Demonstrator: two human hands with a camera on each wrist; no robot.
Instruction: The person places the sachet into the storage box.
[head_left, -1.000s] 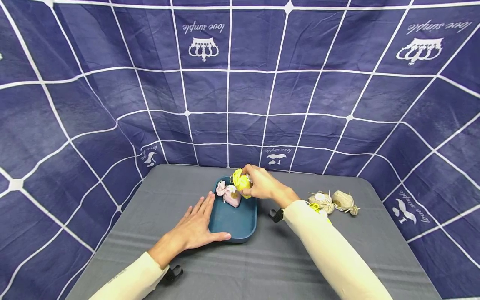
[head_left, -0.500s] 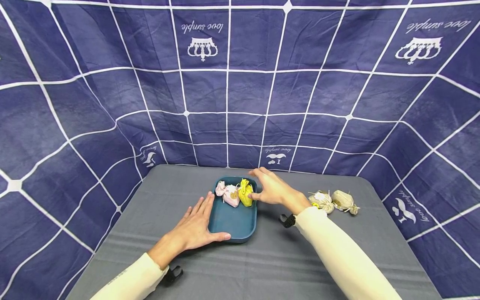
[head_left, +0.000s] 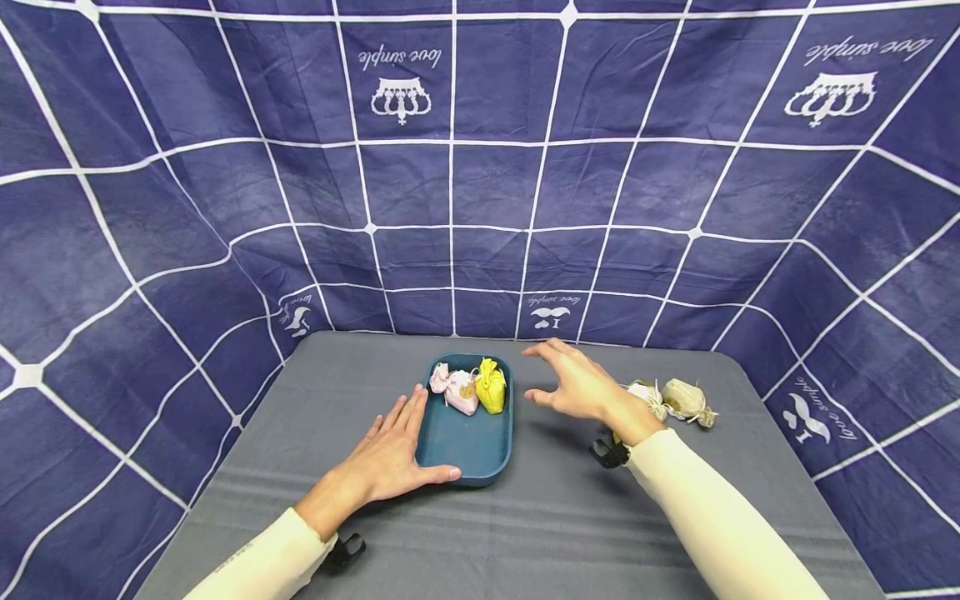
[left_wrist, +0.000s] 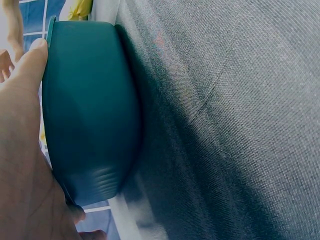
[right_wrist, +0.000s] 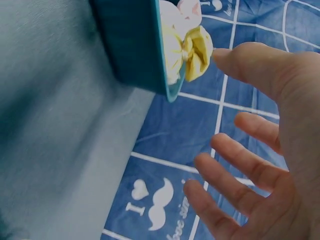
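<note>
A blue rectangular tray sits mid-table with a pink drawstring pouch and a yellow drawstring pouch side by side at its far end. My left hand lies along the tray's left side, fingers straight, thumb at the near rim; the left wrist view shows the thumb against the tray's wall. My right hand hovers off the tray's right side, fingers spread and holding nothing. In the right wrist view its fingers are apart from the yellow pouch.
To the right on the grey table lie beige pouches, partly hidden behind my right wrist, with a bit of yellow beside them. A blue cloth with white lines hangs around the table's back and sides.
My right hand has set the yellow pouch into the tray beside the pink one, let go, and drawn away to the right. My left hand has stayed at the tray.
</note>
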